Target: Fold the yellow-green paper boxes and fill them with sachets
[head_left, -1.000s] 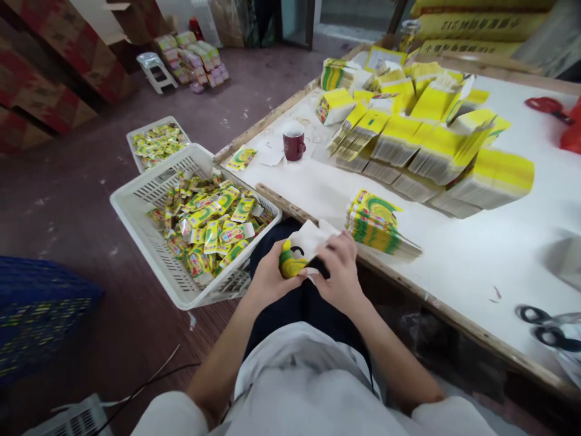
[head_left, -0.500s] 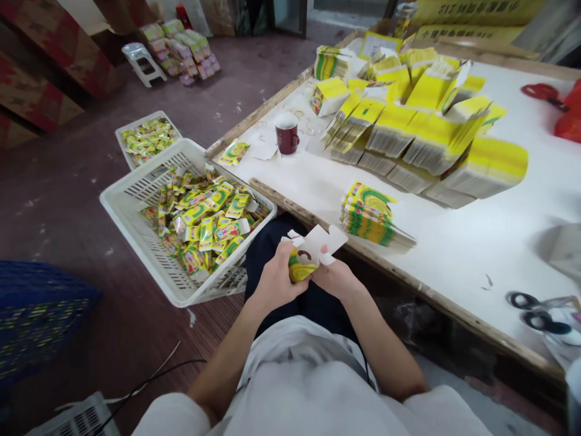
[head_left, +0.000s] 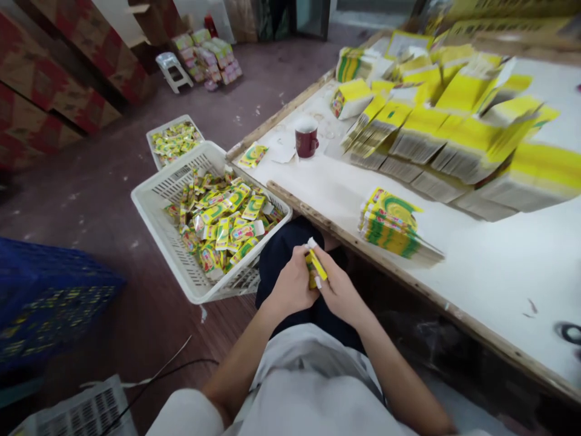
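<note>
Over my lap, my left hand (head_left: 293,283) and my right hand (head_left: 338,289) are both closed on one small yellow cardboard box (head_left: 318,266). Fingers cover most of the box; a narrow yellow side and white edges show between them. To the left of my hands stands a white plastic basket (head_left: 170,266) filled with small yellow-green boxes (head_left: 222,233). On the table to the right lies a stack of flat yellow-green cartons (head_left: 390,224), apart from my right hand.
The white table (head_left: 327,181) has a wooden edge and carries a dark red mug (head_left: 307,138), a yellow packet (head_left: 254,155) and long rows of folded cartons (head_left: 422,136). A second basket (head_left: 154,151), a blue crate (head_left: 49,297) and a white stool (head_left: 173,71) stand on the floor.
The box's white flaps, spread open earlier, are now folded in or hidden by my fingers. Both hands have drawn closer around it. The view has turned slightly left.
</note>
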Action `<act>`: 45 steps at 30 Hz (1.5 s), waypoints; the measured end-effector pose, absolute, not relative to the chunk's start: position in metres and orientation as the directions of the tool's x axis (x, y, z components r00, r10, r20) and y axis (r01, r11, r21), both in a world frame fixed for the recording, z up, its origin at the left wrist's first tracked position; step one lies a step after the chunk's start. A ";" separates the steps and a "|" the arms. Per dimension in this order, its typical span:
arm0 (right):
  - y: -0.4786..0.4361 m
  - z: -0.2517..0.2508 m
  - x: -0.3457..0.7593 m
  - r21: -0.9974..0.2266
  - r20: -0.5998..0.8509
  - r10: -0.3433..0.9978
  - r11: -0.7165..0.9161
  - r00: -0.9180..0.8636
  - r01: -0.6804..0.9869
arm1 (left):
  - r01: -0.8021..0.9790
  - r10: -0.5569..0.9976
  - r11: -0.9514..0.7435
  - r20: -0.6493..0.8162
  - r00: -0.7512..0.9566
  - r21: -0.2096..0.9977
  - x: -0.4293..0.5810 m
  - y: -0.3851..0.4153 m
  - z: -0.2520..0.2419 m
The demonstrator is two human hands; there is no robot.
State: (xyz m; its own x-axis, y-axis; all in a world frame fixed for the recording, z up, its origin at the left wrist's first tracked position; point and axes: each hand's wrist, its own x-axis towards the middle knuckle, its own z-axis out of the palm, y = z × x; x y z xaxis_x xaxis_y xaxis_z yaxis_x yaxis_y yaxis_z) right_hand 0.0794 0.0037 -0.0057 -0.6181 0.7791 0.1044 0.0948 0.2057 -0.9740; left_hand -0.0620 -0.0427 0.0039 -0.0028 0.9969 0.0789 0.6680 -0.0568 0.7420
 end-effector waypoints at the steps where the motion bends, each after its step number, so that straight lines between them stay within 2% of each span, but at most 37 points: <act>1: 0.004 -0.007 0.078 -0.965 0.128 0.791 0.237 -0.598 0.108 | 0.684 0.993 -0.074 0.117 -0.018 0.726 -0.063 -0.042 0.002; 4: 0.009 -0.011 0.078 -0.967 0.145 0.851 0.230 -0.504 0.110 | 0.749 0.981 -0.069 0.183 -0.070 0.659 -0.071 -0.042 0.001; 7: 0.013 -0.013 0.082 -0.963 0.166 0.865 0.246 -0.473 0.111 | 0.742 0.972 -0.056 0.206 -0.112 0.668 -0.081 -0.046 0.005; 12: 0.013 -0.011 0.088 -0.894 0.265 0.749 0.427 -0.607 0.136 | 0.736 0.957 -0.106 0.270 -0.107 0.668 -0.091 -0.050 0.013; 20: 0.039 0.012 0.103 -0.853 0.257 0.559 0.514 -0.788 0.086 | 0.760 0.967 -0.105 0.243 -0.071 0.642 -0.101 -0.052 0.025; 23: 0.037 0.012 0.101 -0.848 0.217 0.569 0.513 -0.794 0.136 | 0.779 0.959 -0.119 0.275 -0.071 0.616 -0.095 -0.051 0.021; 27: 0.025 0.006 0.093 -0.873 0.235 0.641 0.470 -0.731 0.132 | 0.777 0.952 -0.131 0.298 -0.076 0.616 -0.083 -0.049 0.010; 30: 0.032 0.010 0.102 -0.878 0.280 0.686 0.466 -0.671 0.111 | 0.653 0.956 -0.053 0.228 -0.186 0.756 -0.084 -0.048 0.002; 32: 0.050 0.017 0.121 -0.850 0.302 0.812 0.467 -0.500 0.245 | 0.541 0.880 0.018 0.243 -0.408 0.841 -0.094 -0.046 -0.001; 34: 0.072 0.021 0.147 -0.782 0.342 0.921 0.388 -0.184 0.487 | 0.506 0.710 0.067 0.315 -0.630 0.860 -0.110 -0.043 -0.001; 35: 0.084 0.022 0.161 -0.729 0.354 0.935 0.293 -0.027 0.618 | 0.520 0.628 0.083 0.360 -0.690 0.850 -0.118 -0.042 -0.001; 37: 0.102 0.020 0.184 -0.702 0.356 0.931 0.208 0.083 0.681 | 0.551 0.547 0.116 0.409 -0.730 0.827 -0.127 -0.043 -0.002; 39: 0.113 0.013 0.200 -0.710 0.339 0.936 0.187 0.096 0.679 | 0.527 0.573 0.143 0.364 -0.734 0.838 -0.126 -0.048 -0.005; 41: 0.119 0.004 0.210 -0.721 0.324 0.943 0.196 0.073 0.664 | 0.445 0.667 0.177 0.225 -0.710 0.878 -0.116 -0.053 -0.011; 43: 0.124 -0.004 0.215 -0.642 0.349 0.937 0.240 -0.001 0.728 | 0.347 0.745 0.145 0.128 -0.655 0.927 -0.103 -0.055 -0.019; 45: 0.128 -0.008 0.217 -0.579 0.305 0.952 0.199 -0.016 0.790 | 0.219 0.772 0.089 0.072 -0.631 0.972 -0.093 -0.055 -0.025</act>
